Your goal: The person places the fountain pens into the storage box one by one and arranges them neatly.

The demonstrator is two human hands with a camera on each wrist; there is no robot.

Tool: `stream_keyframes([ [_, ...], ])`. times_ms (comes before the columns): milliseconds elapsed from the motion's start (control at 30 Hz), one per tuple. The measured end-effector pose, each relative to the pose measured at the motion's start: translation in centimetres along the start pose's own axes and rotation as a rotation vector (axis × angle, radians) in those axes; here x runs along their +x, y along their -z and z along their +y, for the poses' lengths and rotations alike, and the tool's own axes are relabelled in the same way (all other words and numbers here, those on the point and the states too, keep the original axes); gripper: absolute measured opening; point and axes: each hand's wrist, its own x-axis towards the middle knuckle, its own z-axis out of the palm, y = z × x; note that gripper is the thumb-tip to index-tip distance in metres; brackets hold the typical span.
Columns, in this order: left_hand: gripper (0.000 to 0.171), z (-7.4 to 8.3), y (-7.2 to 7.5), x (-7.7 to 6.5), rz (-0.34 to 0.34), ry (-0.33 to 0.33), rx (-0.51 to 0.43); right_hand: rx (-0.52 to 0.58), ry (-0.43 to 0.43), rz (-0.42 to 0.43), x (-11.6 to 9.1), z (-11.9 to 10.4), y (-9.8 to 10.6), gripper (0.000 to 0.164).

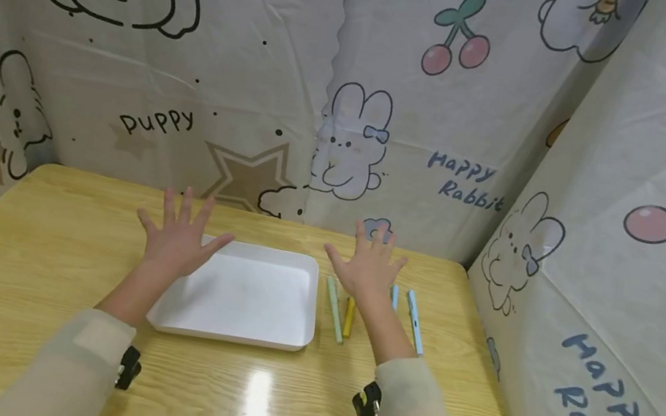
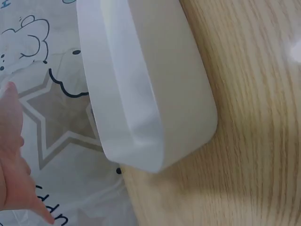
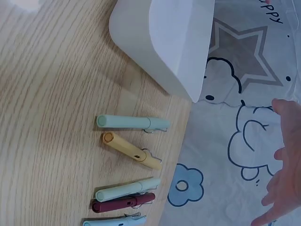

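Both hands hover with fingers spread and nothing held. My left hand is over the left end of a white rectangular tray, overlapping its corner in the head view. To the right of the tray, my right hand is above several capped pens. In the right wrist view these are a mint-green pen, a yellow pen, a pale green pen, a dark red pen and a light blue pen. The right forearm hides part of them in the head view.
The wooden table carries the tray and pens. A white cloth printed with cartoon animals, stars and cherries hangs behind the table's far edge and along both sides. Each sleeve has a small black device at the wrist.
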Motion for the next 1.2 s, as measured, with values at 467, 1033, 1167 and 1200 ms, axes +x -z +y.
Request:
stream_keyframes([
  [467,0.086,-3.0,0.3,-0.4,0.064,-0.036,-0.239,0.208,-0.041,0.124,0.4,3.6,0.3,0.077],
  [1033,0.089,-7.5,-0.9,-2.4,-0.165,0.097,-0.626,0.504,-0.157,-0.026,-0.9,10.9,-0.1,0.066],
  [1167,0.088,-8.4,-1.6,-2.8,-0.239,0.132,-0.728,0.511,-0.176,-0.035,-1.1,12.6,-0.9,0.062],
  [1200,0.088,-8.5,-1.8,-2.9,-0.246,0.141,-0.759,0.512,-0.183,-0.034,-1.1,13.0,-1.2,0.061],
])
